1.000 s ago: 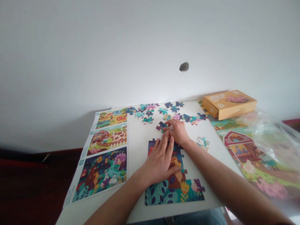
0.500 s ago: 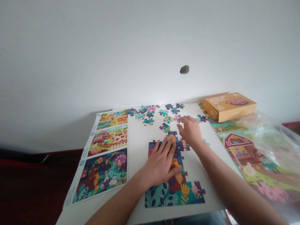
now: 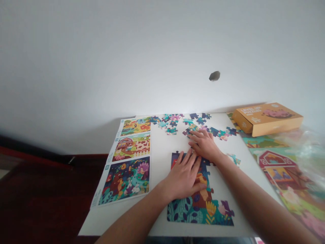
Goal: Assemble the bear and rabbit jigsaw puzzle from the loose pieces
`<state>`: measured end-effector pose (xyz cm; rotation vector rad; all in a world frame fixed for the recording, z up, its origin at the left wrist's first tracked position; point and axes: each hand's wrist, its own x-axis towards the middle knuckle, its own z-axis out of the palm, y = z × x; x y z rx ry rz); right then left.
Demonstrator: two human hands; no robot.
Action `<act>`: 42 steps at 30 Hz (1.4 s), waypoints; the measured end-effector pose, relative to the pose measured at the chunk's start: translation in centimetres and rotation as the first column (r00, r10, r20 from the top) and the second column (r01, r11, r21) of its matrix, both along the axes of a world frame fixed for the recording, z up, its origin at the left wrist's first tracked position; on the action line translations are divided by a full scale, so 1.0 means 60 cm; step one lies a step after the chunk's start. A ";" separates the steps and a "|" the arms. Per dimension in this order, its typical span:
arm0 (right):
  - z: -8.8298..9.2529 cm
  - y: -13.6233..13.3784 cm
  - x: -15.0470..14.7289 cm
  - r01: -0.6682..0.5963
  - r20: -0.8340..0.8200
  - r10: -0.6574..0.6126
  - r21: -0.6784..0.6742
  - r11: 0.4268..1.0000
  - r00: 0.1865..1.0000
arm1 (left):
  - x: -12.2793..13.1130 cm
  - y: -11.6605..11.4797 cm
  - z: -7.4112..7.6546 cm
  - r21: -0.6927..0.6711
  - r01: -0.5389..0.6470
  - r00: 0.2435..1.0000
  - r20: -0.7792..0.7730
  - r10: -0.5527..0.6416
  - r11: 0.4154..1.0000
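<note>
Partly assembled dark jungle-picture cardboard puzzle (mid-table) is pinned flat under open left hand. Right hand, fingers spread, nothing gripped, rests at its top edge. Loose piece should be pressed straight down, tabs aligned.

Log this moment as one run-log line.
left hand: flat on puzzle | right hand: on loose pieces | table
</note>
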<state>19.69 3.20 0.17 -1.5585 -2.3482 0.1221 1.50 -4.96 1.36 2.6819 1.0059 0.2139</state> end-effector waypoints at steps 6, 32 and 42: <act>-0.002 0.006 0.003 0.088 -0.077 -0.087 0.013 0.996 0.993 | -0.002 0.002 -0.005 0.000 -0.003 1.000 0.012 0.003 1.000; -0.011 0.040 0.063 0.473 -0.119 -0.469 0.004 0.881 0.875 | -0.004 0.014 0.011 -0.094 -0.034 0.999 0.001 0.034 0.995; 0.029 0.020 -0.015 0.205 -0.134 -0.192 0.084 0.975 0.972 | -0.003 0.025 0.011 -0.013 -0.040 0.995 0.091 0.041 0.999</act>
